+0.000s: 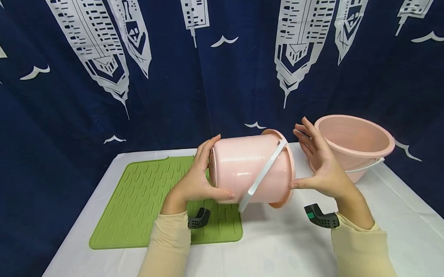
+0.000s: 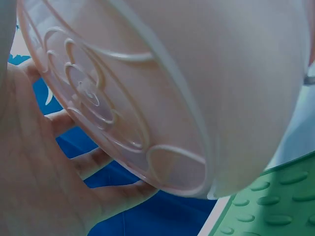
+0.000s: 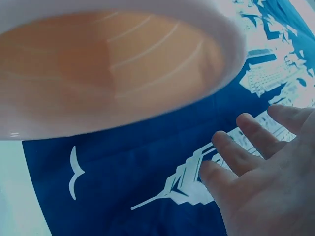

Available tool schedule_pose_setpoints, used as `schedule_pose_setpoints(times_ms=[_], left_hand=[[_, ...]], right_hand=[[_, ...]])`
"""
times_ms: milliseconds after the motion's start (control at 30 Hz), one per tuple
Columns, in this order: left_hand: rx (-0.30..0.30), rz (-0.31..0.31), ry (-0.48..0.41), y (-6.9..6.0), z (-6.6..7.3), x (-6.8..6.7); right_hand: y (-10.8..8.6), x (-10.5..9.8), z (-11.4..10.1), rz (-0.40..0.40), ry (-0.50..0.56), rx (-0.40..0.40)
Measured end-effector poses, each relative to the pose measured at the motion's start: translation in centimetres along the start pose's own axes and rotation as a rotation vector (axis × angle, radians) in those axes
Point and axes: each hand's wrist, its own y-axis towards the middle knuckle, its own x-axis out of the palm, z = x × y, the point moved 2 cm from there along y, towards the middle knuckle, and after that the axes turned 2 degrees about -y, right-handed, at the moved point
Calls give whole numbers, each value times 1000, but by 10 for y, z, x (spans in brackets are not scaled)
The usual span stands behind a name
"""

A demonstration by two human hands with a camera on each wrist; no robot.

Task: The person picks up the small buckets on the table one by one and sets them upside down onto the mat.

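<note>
A pink bucket (image 1: pixel 241 162) is held on its side above the table, its mouth facing right and its white handle (image 1: pixel 262 176) slanting across the wall. My left hand (image 1: pixel 195 181) grips it at the base end, thumb on the near wall; the left wrist view shows the fingers against the swirl-patterned bottom (image 2: pixel 93 93). At the mouth end, my right hand (image 1: pixel 325 169) has its fingers spread. Its thumb tip is at the bucket's rim, and I cannot tell whether it touches. The right wrist view looks into the bucket's orange-tinted inside (image 3: pixel 88 64).
A second, wider pink bucket (image 1: pixel 360 147) stands upright at the back right, just beyond my right hand. On the left, a green textured mat (image 1: pixel 143 208) lies on the white-covered table (image 1: pixel 272 256). Behind hangs a dark blue curtain (image 1: pixel 205 93) with white building prints.
</note>
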Motion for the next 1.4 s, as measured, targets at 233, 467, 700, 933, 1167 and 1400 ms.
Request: schedule_pose_setpoints(times_ms=[233,467,700,933,1167,1400], left_hand=[[-24,-35,41,-1,3,3],[-61,-48,119,-2,6,5],[-81,-54,177,-2,10,7],[-82,-51,219,-1,14,7],[-76,-45,268,-1,21,7],[-75,-41,306,-1,27,7]], right_hand=[[1,9,-10,0,-146,21],[2,15,-9,-20,-271,44],[3,21,-8,-75,-338,94],[4,25,-4,-134,-456,75],[6,31,-2,-169,-499,53],[6,36,-4,-187,-632,72]])
